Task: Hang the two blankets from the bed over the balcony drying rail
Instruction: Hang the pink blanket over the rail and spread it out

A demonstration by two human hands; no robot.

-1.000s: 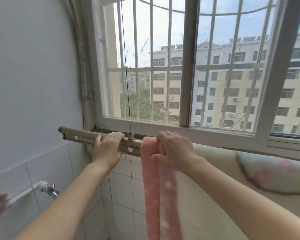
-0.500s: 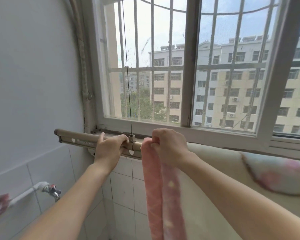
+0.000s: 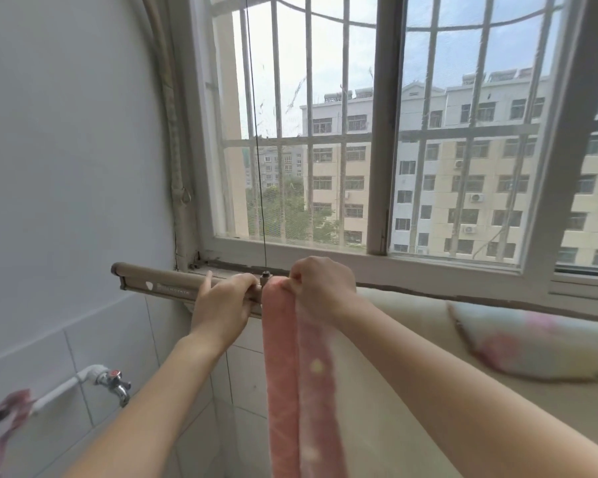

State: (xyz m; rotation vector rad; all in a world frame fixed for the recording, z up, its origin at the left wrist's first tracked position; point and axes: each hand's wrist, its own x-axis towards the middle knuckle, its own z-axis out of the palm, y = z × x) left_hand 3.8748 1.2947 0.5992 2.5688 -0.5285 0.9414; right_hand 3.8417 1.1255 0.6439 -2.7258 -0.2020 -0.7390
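Observation:
A beige drying rail (image 3: 159,282) runs below the window sill, hung from a thin wire (image 3: 256,167). Over it hangs a cream blanket (image 3: 411,339) with a pink edge (image 3: 290,374) and a pale blue and pink pattern. My left hand (image 3: 221,305) grips the bare rail just left of the wire clamp, fingers curled over its top. My right hand (image 3: 320,288) pinches the top of the blanket's pink edge right beside the clamp. Only one blanket can be told apart on the rail.
A barred window (image 3: 377,132) with a grey frame stands right behind the rail. The grey wall (image 3: 66,167) closes the left side, with a tap (image 3: 114,381) on a white pipe low down and a pinkish cloth (image 3: 0,422) at the far left edge.
My left hand's fingers have curled tighter over the rail. My right hand has closed from lying on the pink edge to pinching it, and drawn it left against the wire clamp.

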